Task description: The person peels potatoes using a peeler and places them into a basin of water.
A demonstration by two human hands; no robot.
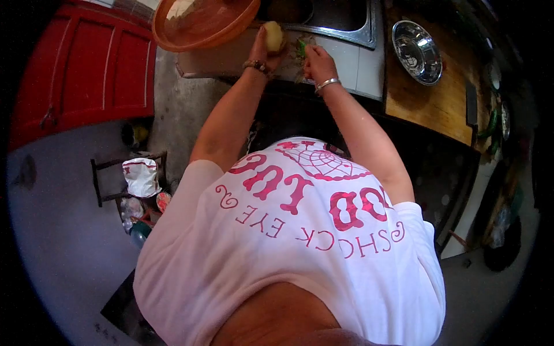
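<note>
At the counter's front edge, my left hand [264, 51] is closed around a pale yellow peeled potato [273, 37]. My right hand [319, 63] is a short way to the right, its fingers closed on a small green peeler [302, 48]. The peeler is apart from the potato, and much of it is hidden by my fingers. Thin dark peelings [300, 56] lie on the pale counter [356, 66] between and below the two hands.
A large orange basin [164, 39] stands at the left. Behind my hands is a metal sink [367, 36]. To the right, a shiny steel bowl [416, 52] rests on a wooden board [456, 118], near a dark flat blade [471, 104]. A red cabinet [81, 69] stands at far left.
</note>
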